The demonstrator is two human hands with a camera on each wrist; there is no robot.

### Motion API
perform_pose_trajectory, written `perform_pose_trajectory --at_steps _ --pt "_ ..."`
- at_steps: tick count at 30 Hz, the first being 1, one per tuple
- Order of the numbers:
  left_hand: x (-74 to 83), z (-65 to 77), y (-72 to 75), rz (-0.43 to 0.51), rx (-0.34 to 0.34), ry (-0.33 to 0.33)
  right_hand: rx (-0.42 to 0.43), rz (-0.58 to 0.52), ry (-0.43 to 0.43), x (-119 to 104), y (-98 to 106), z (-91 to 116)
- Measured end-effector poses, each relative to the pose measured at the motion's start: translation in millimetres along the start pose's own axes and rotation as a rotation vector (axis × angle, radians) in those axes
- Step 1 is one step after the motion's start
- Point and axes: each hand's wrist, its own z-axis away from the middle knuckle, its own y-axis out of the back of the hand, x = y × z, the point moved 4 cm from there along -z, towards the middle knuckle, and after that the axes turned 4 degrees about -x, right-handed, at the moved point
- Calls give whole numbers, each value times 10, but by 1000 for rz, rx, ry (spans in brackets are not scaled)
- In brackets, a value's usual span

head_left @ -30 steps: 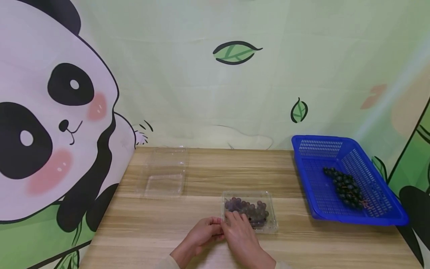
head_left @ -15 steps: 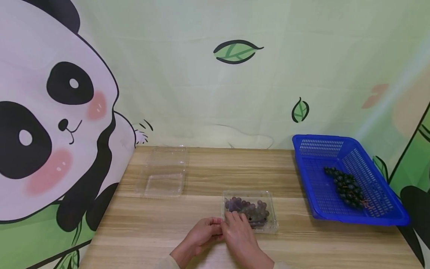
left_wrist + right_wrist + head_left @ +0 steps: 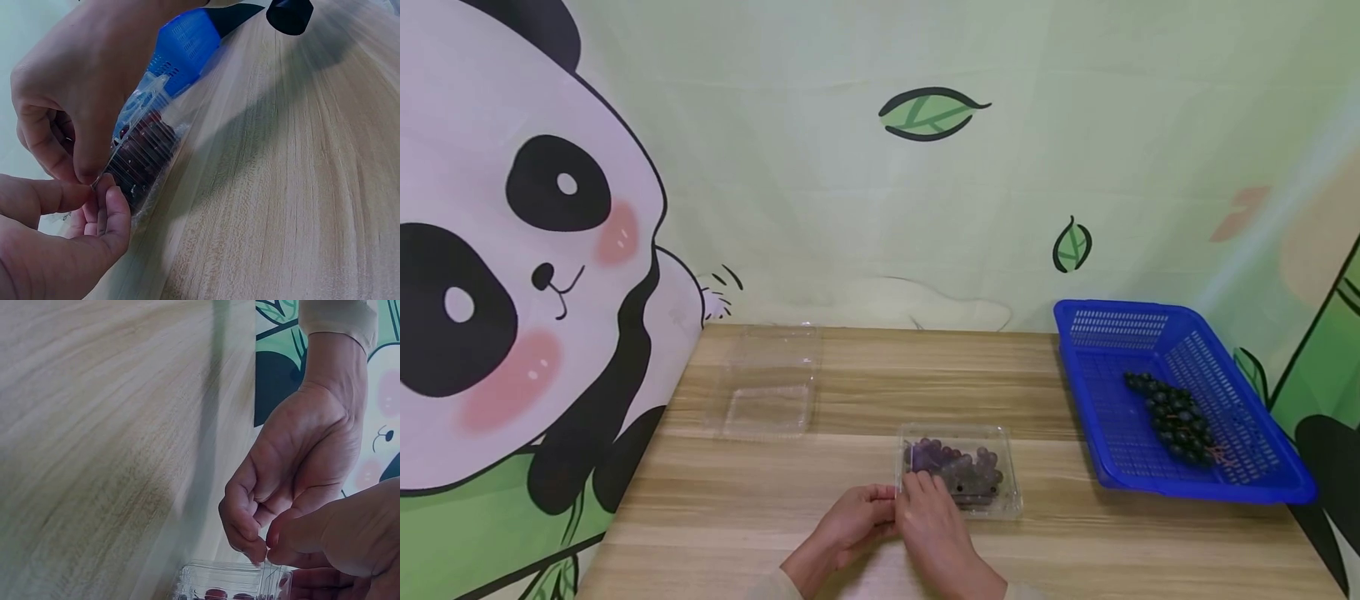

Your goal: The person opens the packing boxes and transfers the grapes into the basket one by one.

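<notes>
A clear plastic clamshell box (image 3: 1011,496) with purple grapes (image 3: 973,479) inside sits on the wooden table in front of me. My left hand (image 3: 853,527) pinches the rim at its near left corner, thumb against fingers. My right hand (image 3: 936,529) meets it there, its thumb and fingers pinching the same edge while the other fingers lie over the top. In the left wrist view, thumbs and fingertips of both hands come together at the rim of the box (image 3: 140,156). The right wrist view shows the box (image 3: 219,570) low, partly cut off.
At the back left stands another clear plastic box (image 3: 767,408). A blue perforated basket (image 3: 1097,450) on the right holds a bunch of dark grapes (image 3: 1176,421). Behind the table (image 3: 737,517) hangs a green cloth (image 3: 820,183) printed with a panda and leaves.
</notes>
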Motion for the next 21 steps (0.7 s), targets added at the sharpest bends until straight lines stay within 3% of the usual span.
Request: perform_pose_trajectory --at_steps 21 --pt "-30 -19 -11 -3 15 -10 63 -25 -46 13 -4 -24"
